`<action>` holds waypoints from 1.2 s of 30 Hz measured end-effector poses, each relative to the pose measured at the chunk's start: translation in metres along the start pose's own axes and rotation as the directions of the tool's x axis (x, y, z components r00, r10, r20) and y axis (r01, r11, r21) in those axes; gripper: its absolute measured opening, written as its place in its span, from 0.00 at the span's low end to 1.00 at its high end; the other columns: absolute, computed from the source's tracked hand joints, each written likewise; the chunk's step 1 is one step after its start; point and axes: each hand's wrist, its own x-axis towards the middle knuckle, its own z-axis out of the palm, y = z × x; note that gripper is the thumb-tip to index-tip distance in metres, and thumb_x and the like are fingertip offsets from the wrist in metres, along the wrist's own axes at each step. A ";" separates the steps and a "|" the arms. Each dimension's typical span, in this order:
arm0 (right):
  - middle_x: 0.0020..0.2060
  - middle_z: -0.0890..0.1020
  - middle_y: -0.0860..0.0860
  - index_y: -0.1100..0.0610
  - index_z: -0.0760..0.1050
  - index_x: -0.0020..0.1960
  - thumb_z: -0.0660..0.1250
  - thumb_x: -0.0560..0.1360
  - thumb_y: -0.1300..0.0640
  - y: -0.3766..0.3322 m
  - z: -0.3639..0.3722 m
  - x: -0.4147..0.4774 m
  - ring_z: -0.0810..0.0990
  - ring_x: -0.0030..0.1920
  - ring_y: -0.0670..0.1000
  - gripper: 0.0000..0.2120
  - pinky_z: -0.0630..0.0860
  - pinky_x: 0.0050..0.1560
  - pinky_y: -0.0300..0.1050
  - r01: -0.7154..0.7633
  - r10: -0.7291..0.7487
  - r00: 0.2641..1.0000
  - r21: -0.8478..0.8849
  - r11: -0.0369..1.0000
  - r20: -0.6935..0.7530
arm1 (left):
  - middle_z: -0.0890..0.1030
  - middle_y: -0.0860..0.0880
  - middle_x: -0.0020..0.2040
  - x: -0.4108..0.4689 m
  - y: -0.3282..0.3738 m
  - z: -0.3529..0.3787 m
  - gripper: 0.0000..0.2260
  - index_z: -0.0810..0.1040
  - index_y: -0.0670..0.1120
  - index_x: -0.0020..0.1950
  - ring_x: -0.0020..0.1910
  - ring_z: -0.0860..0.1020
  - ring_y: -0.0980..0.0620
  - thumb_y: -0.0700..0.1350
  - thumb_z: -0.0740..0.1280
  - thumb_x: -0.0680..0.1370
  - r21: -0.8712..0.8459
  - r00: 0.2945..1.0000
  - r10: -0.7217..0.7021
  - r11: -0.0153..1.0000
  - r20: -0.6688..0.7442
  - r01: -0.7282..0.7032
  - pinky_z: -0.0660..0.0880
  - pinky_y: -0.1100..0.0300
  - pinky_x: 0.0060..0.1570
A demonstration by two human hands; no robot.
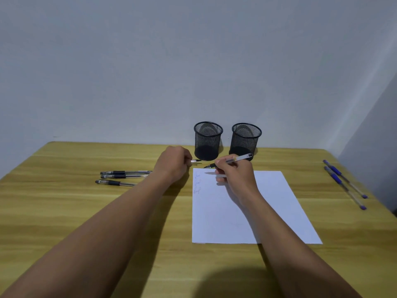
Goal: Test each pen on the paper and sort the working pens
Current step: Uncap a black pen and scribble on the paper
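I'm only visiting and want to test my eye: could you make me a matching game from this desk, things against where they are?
Things:
1. black pens
2. blue pens
3. mesh cups
4. pen cap

Places:
A. far right of the table
B. in the left hand
C. at the back, by the wall
D. left of the paper

Pairs: 1-D, 2-A, 3-C, 4-B

A yellow-tan wood-grain table (64, 211) is carrying a white sheet of paper (268, 211) with faint blue scribbles (197, 183). Black mesh cups (208, 140) are standing at twelve o'clock, black-gripped pens (120, 175) lying at nine, blue pens (343, 181) at three.
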 end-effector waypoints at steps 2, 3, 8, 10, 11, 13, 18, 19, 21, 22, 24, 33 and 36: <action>0.34 0.82 0.55 0.58 0.81 0.44 0.72 0.77 0.61 -0.004 -0.003 -0.003 0.80 0.36 0.51 0.04 0.79 0.35 0.46 -0.021 0.022 1.000 0.042 0.999 -0.004 | 0.86 0.47 0.47 -0.006 0.001 -0.005 0.08 0.85 0.45 0.51 0.48 0.81 0.47 0.39 0.67 0.76 -0.094 0.999 0.012 0.995 -0.048 -0.017 0.75 0.58 0.47; 0.35 0.83 0.55 0.58 0.82 0.44 0.72 0.77 0.61 -0.006 -0.004 -0.005 0.81 0.36 0.51 0.03 0.80 0.35 0.46 -0.036 0.037 0.999 0.067 0.997 -0.010 | 0.85 0.47 0.46 -0.009 0.002 -0.008 0.09 0.85 0.45 0.51 0.46 0.81 0.48 0.38 0.67 0.76 -0.134 0.998 0.017 0.991 -0.067 -0.026 0.75 0.59 0.46; 0.36 0.84 0.54 0.61 0.82 0.47 0.72 0.77 0.61 -0.026 -0.006 -0.019 0.83 0.37 0.49 0.02 0.82 0.36 0.44 -0.046 0.049 0.999 0.149 0.988 -0.018 | 0.84 0.53 0.42 -0.029 0.013 -0.024 0.04 0.85 0.46 0.49 0.39 0.80 0.61 0.39 0.72 0.75 -0.341 0.996 0.003 0.939 -0.086 -0.033 0.69 0.76 0.38; 0.37 0.84 0.54 0.62 0.82 0.48 0.72 0.77 0.62 -0.034 -0.008 -0.026 0.84 0.38 0.48 0.03 0.83 0.38 0.43 -0.024 0.026 1.000 0.147 0.989 -0.013 | 0.85 0.53 0.42 -0.038 0.022 -0.032 0.04 0.85 0.46 0.49 0.39 0.81 0.61 0.40 0.73 0.75 -0.422 0.995 -0.006 0.906 -0.096 -0.036 0.70 0.77 0.37; 0.37 0.85 0.54 0.63 0.83 0.48 0.72 0.77 0.62 -0.037 -0.009 -0.030 0.85 0.39 0.48 0.03 0.83 0.39 0.43 -0.015 0.016 1.000 0.146 0.989 -0.006 | 0.85 0.53 0.43 -0.042 0.026 -0.036 0.04 0.85 0.46 0.48 0.39 0.81 0.60 0.40 0.74 0.74 -0.453 0.995 -0.004 0.890 -0.098 -0.041 0.71 0.76 0.37; 0.38 0.85 0.56 0.62 0.83 0.47 0.72 0.77 0.62 -0.043 -0.012 -0.038 0.85 0.40 0.49 0.03 0.84 0.39 0.43 -0.005 0.004 1.000 0.154 0.988 0.005 | 0.86 0.52 0.43 -0.050 0.036 -0.044 0.04 0.85 0.46 0.48 0.40 0.83 0.57 0.40 0.74 0.74 -0.507 0.996 0.007 0.860 -0.088 -0.051 0.75 0.71 0.40; 0.37 0.84 0.56 0.62 0.82 0.47 0.72 0.77 0.62 -0.059 -0.020 -0.053 0.85 0.39 0.50 0.03 0.83 0.37 0.41 -0.041 0.024 0.998 0.279 0.960 0.064 | 0.86 0.44 0.43 -0.067 0.058 -0.059 0.05 0.85 0.41 0.50 0.39 0.84 0.52 0.36 0.74 0.74 -0.759 1.000 -0.012 0.651 -0.007 0.003 0.82 0.60 0.45; 0.37 0.85 0.56 0.63 0.82 0.48 0.72 0.77 0.63 -0.062 -0.021 -0.055 0.85 0.39 0.49 0.03 0.83 0.38 0.40 -0.050 0.028 0.997 0.305 0.951 0.075 | 0.85 0.43 0.43 -0.070 0.062 -0.062 0.06 0.84 0.39 0.50 0.38 0.84 0.53 0.34 0.73 0.75 -0.827 0.999 -0.032 0.561 0.021 0.036 0.82 0.60 0.46; 0.36 0.85 0.57 0.65 0.82 0.49 0.73 0.77 0.63 -0.067 -0.023 -0.060 0.85 0.37 0.49 0.04 0.83 0.39 0.40 -0.059 0.029 0.995 0.343 0.937 0.092 | 0.85 0.42 0.43 -0.074 0.069 -0.066 0.06 0.84 0.37 0.51 0.39 0.84 0.51 0.32 0.72 0.74 -0.905 0.995 -0.061 0.415 0.072 0.091 0.82 0.60 0.47; 0.36 0.85 0.57 0.66 0.81 0.49 0.73 0.76 0.63 -0.069 -0.024 -0.062 0.85 0.37 0.49 0.05 0.83 0.39 0.39 -0.060 0.027 0.995 0.356 0.932 0.096 | 0.85 0.41 0.43 -0.076 0.071 -0.067 0.07 0.84 0.37 0.51 0.40 0.84 0.50 0.32 0.72 0.74 -0.922 0.994 -0.067 0.373 0.086 0.105 0.82 0.61 0.48; 0.35 0.85 0.57 0.67 0.81 0.49 0.73 0.76 0.64 -0.073 -0.026 -0.065 0.85 0.35 0.49 0.05 0.83 0.39 0.38 -0.061 0.024 0.995 0.383 0.922 0.101 | 0.85 0.39 0.44 -0.078 0.076 -0.069 0.08 0.83 0.35 0.52 0.41 0.84 0.49 0.31 0.72 0.74 -0.936 0.993 -0.073 0.333 0.093 0.112 0.81 0.61 0.48; 0.35 0.84 0.58 0.68 0.80 0.48 0.72 0.76 0.67 -0.081 -0.026 -0.073 0.85 0.35 0.50 0.04 0.84 0.41 0.38 -0.004 -0.044 0.992 0.379 0.926 0.119 | 0.86 0.42 0.41 -0.084 0.083 -0.076 0.08 0.83 0.37 0.52 0.39 0.85 0.50 0.30 0.71 0.75 -0.925 0.995 -0.076 0.371 0.059 0.083 0.81 0.62 0.47; 0.37 0.84 0.59 0.66 0.81 0.48 0.72 0.76 0.66 -0.082 -0.027 -0.074 0.86 0.37 0.51 0.03 0.85 0.44 0.42 0.013 -0.057 0.986 0.274 0.962 0.154 | 0.86 0.43 0.40 -0.087 0.079 -0.078 0.07 0.84 0.40 0.50 0.39 0.85 0.50 0.31 0.71 0.75 -0.893 0.995 -0.061 0.440 0.076 0.095 0.81 0.64 0.44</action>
